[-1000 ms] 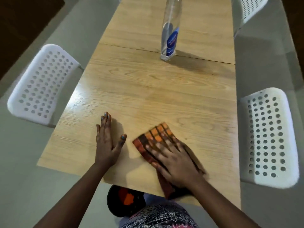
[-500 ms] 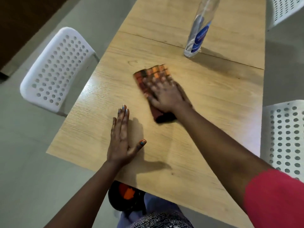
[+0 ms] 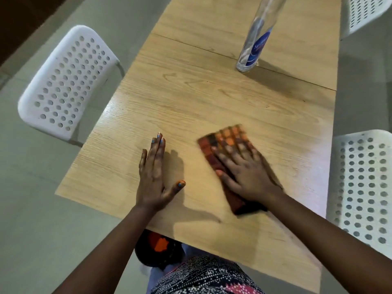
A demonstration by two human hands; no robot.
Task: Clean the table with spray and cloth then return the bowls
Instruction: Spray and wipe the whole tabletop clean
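Upright, our clear spray bottle [image 3: 253, 47] looks near-empty; right hand [image 3: 247, 175] flat on cloth [image 3: 222, 143], left hand [image 3: 153, 177] flat on worktop [image 3: 212, 98].

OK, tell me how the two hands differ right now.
The left hand lies directly on the bare table, while the right hand presses on the checked cloth. The left hand looks sharp, the right hand and cloth are motion-blurred. The left hand sits nearer the table's left edge, the right nearer the middle. Both lie flat, fingers straight.
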